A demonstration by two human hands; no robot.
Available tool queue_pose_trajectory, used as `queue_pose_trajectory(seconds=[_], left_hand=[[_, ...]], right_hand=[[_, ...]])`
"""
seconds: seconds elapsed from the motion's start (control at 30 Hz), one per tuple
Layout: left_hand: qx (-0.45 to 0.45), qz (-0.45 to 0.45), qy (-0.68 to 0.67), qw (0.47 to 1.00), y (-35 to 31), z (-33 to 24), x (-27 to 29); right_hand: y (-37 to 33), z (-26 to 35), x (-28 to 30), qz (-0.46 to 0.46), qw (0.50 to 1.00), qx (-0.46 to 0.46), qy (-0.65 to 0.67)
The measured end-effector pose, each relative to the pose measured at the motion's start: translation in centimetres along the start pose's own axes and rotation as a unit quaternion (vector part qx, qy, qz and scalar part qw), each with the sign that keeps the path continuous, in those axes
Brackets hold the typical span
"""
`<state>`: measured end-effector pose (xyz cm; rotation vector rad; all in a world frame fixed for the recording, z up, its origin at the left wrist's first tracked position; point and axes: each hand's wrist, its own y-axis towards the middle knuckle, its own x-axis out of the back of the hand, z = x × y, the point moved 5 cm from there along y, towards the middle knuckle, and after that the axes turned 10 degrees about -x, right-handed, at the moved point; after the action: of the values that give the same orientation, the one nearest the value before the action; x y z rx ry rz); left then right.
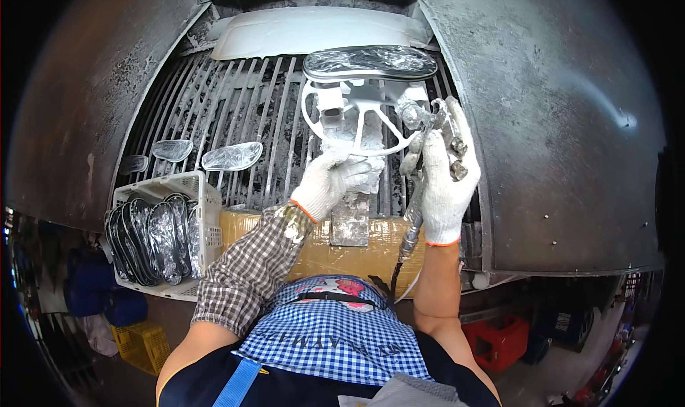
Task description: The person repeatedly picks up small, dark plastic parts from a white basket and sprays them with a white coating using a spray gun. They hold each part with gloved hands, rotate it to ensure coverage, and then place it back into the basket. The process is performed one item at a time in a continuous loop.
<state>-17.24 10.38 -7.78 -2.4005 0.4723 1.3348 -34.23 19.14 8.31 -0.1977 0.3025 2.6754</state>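
My right hand (pixel 448 175), in a white knit glove with an orange cuff, is closed around a coated spray gun (pixel 434 121). A hose (pixel 409 239) runs down from the gun. The gun's head points left, toward a white-coated spoked ring (pixel 360 132). On top of the ring's stand lies a long oval piece (pixel 369 63), covered in crinkled clear film inside a dark rim. My left hand (pixel 330 181), gloved alike, is at the ring's near edge with its fingers stretched to the right. Whether those fingers touch the ring is hard to make out.
A slatted metal grate (pixel 250 121) lies beneath, between dark metal side walls (pixel 556 143). Several film-covered oval pieces (pixel 232 156) rest at its left. A white basket (pixel 211 218) holds more, and brown taped cardboard (pixel 300 246) lines the front. A white sheet (pixel 314 32) stands behind.
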Motion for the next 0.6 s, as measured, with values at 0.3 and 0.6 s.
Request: queue_pose_trajectory(seconds=[0.3,0.6], left_hand=[[0.004,-0.014,-0.001,1.000,0.2,-0.1,0.7],[0.003,0.004,0.011,1.000,0.2,-0.3,1.1]], right_hand=[[0.0,0.9,1.6,-0.029,0.999,-0.022,0.039],[-1.0,1.4,1.9,-0.029,0.999,-0.016,-0.018]])
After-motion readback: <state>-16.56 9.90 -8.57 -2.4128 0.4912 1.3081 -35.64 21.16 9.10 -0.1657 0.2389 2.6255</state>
